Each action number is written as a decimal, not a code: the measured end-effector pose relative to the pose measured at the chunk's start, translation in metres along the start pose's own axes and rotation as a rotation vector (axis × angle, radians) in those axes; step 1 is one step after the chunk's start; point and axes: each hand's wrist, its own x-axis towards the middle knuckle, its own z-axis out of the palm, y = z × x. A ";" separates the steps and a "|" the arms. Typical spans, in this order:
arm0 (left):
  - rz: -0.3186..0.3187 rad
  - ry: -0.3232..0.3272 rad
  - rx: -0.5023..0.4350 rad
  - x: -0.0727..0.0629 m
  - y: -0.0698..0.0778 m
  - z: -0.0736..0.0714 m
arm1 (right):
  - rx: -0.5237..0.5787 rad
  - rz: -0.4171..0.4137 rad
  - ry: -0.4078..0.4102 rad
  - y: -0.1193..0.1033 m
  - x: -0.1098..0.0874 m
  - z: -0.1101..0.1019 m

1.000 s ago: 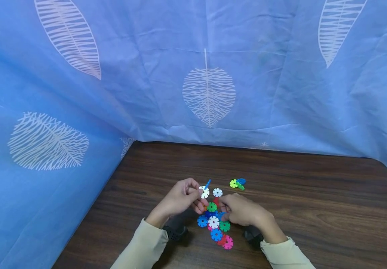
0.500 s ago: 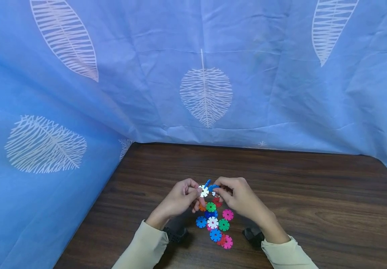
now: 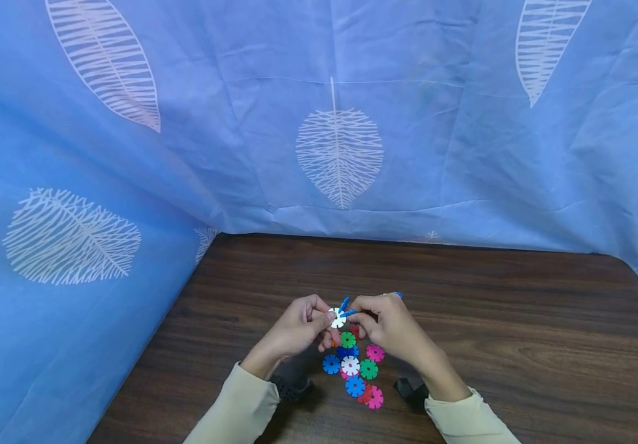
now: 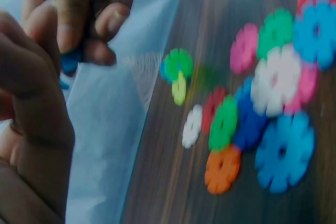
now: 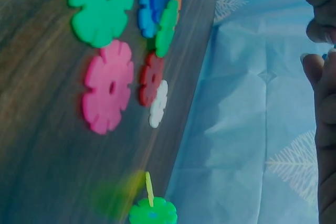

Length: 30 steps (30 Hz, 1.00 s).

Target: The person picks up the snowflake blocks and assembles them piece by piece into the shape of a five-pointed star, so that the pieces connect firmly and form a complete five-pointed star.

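My left hand (image 3: 301, 324) pinches a white notched flower disc (image 3: 338, 319) by its edge, above the table. A blue disc (image 3: 344, 303) stands edge-on from the white disc's upper rim. With thumb and fingertips my right hand (image 3: 395, 322) pinches a second blue disc (image 3: 347, 313), its edge right at the white disc's right side. In the left wrist view, a blue disc (image 4: 71, 62) shows under the right fingertips, while the left hand (image 4: 37, 108) fills the left edge. Most of the held pieces are hidden in the right wrist view.
Loose flower discs lie clustered below the hands, including a green disc (image 3: 347, 340), a pink disc (image 3: 375, 353) and a white disc (image 3: 350, 365). A joined green, yellow and blue piece (image 4: 178, 66) lies farther back. A blue leaf-patterned curtain (image 3: 341, 154) borders the dark wooden table (image 3: 518, 345).
My right hand has risen from the loose discs with a blue disc and brought it leftward to the white disc. The left hand stays nearly still.
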 end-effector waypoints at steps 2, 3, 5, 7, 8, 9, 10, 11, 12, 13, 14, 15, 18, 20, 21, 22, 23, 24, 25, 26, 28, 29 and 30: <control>-0.003 -0.007 -0.004 0.000 0.000 0.000 | -0.007 0.021 -0.019 -0.002 -0.001 -0.002; -0.006 -0.010 -0.005 0.000 0.000 0.000 | -0.005 0.038 -0.032 -0.003 -0.001 -0.003; -0.014 -0.014 0.001 0.000 -0.002 0.000 | -0.005 0.079 -0.066 -0.005 -0.002 -0.006; -0.019 -0.020 0.013 0.000 -0.004 0.001 | -0.045 0.103 -0.101 -0.007 -0.005 -0.009; -0.022 -0.022 0.017 0.001 -0.005 0.002 | -0.082 0.105 -0.113 -0.008 -0.006 -0.011; -0.020 -0.027 0.020 0.001 -0.006 0.003 | -0.120 0.103 -0.119 -0.008 -0.007 -0.012; -0.018 -0.033 0.022 0.002 -0.007 0.003 | -0.159 0.097 -0.123 -0.009 -0.007 -0.013; -0.012 -0.040 0.024 0.002 -0.008 0.004 | -0.199 0.086 -0.122 -0.008 -0.008 -0.014; -0.009 -0.046 0.030 0.003 -0.008 0.005 | -0.232 0.080 -0.123 -0.008 -0.008 -0.016; -0.007 -0.047 0.042 0.004 -0.009 0.006 | -0.256 0.071 -0.120 -0.007 -0.009 -0.018; -0.006 -0.042 0.065 0.003 -0.008 0.006 | -0.269 0.070 -0.117 -0.006 -0.009 -0.021; -0.005 -0.031 0.109 0.003 -0.008 0.006 | -0.278 0.082 -0.115 -0.004 -0.010 -0.025; 0.014 0.002 0.371 -0.001 -0.007 0.003 | -0.298 0.164 -0.115 0.001 -0.017 -0.044; -0.007 0.013 0.571 -0.004 -0.007 0.000 | -0.315 0.252 -0.134 0.005 -0.023 -0.058; -0.026 0.011 0.666 -0.005 -0.007 0.000 | -0.326 0.297 -0.149 0.008 -0.026 -0.065; -0.046 0.002 0.743 -0.006 -0.008 0.000 | -0.330 0.334 -0.165 0.011 -0.029 -0.070; -0.084 -0.011 0.791 -0.006 -0.009 0.001 | -0.334 0.369 -0.184 0.014 -0.031 -0.075; -0.112 -0.021 0.828 -0.005 -0.011 0.003 | -0.343 0.400 -0.198 0.017 -0.034 -0.078; -0.133 -0.025 0.867 -0.005 -0.012 0.006 | -0.342 0.424 -0.214 0.020 -0.036 -0.080; -0.154 -0.024 0.898 -0.004 -0.013 0.009 | -0.339 0.444 -0.227 0.023 -0.038 -0.082; -0.174 -0.019 0.935 -0.002 -0.016 0.014 | -0.326 0.488 -0.244 0.028 -0.042 -0.083; -0.176 -0.017 0.950 -0.002 -0.017 0.016 | -0.319 0.508 -0.248 0.030 -0.043 -0.084; -0.175 -0.016 0.960 -0.001 -0.018 0.018 | -0.314 0.526 -0.251 0.032 -0.044 -0.084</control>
